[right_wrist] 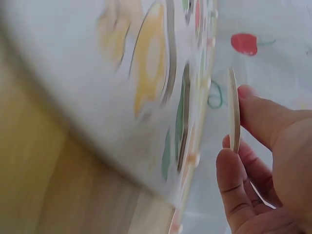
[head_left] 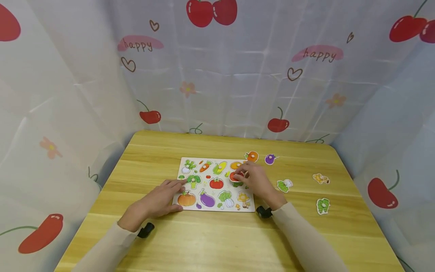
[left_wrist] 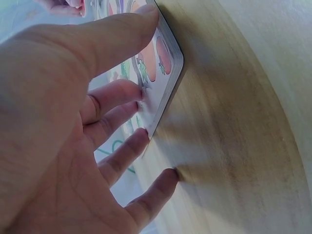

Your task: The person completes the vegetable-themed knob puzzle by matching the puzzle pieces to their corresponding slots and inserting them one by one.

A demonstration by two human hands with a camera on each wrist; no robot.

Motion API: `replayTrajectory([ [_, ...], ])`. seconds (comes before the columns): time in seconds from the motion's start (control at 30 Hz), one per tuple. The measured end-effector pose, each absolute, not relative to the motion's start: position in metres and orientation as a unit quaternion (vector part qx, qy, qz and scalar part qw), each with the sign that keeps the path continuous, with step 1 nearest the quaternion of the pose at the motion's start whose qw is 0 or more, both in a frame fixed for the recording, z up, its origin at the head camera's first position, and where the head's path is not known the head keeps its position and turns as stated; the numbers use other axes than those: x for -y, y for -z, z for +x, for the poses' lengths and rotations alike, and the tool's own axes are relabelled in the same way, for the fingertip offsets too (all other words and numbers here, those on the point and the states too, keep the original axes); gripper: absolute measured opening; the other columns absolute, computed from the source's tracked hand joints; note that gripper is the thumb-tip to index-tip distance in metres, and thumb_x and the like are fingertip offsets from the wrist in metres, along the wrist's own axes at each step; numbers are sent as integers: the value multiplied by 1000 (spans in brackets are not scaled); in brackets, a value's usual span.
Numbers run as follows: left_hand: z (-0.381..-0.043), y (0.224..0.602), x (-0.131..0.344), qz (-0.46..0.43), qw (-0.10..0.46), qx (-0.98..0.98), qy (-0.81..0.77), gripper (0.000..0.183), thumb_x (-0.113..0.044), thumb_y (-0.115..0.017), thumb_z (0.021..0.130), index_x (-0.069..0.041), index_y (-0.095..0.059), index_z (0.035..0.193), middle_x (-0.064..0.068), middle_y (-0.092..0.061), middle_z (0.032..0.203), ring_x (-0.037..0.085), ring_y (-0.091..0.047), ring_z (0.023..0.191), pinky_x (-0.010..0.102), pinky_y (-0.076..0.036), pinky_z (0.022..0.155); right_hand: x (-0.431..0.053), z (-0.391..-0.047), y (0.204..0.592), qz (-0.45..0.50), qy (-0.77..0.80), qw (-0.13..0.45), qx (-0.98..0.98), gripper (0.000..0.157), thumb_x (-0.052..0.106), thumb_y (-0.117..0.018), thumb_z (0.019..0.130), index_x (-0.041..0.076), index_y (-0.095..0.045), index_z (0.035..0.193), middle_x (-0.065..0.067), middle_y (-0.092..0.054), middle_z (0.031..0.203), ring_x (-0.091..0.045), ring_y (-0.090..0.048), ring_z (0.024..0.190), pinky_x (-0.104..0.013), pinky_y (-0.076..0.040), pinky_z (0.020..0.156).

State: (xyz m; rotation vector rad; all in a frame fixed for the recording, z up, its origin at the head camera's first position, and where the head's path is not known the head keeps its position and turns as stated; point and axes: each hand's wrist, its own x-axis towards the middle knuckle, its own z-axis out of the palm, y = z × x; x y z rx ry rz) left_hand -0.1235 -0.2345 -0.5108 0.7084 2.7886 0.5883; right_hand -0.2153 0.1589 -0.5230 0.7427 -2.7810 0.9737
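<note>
A white wooden puzzle board with printed vegetables lies flat on the table. My left hand rests at its left end; the left wrist view shows the thumb on the board's edge, spread fingertips at its side and the little finger over the table. Over the board's right part, my right hand pinches a red tomato puzzle piece between thumb and fingers. The right wrist view shows this thin piece edge-on, raised off the board. Beneath it, a green printed shape is partly covered.
Right of the board lie loose pieces: an orange pumpkin near the top corner, a purple eggplant, a bok choy, a yellow mushroom and a green leafy piece. Printed curtains surround the wooden table.
</note>
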Motion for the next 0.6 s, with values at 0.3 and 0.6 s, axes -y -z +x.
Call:
replayTrajectory([
  [0.3,-123,509,234,241,105,-944,-200,55,-31,-91,104,-7,-69,149,14,-50,183,45,-48,167,70,-46,134,-128,-210,526,249,-330,25,910,8,20,-93,101,17,-88,106,-2,-78,115,-16,-71,98,-35,-68,89],
  [0.6,-122,507,233,241,106,-944,-201,53,-30,-91,104,-7,-70,147,14,-50,184,45,-48,167,70,-46,134,-108,-205,529,237,-350,0,906,5,20,-92,103,17,-88,104,1,-74,109,-14,-69,97,-29,-63,88],
])
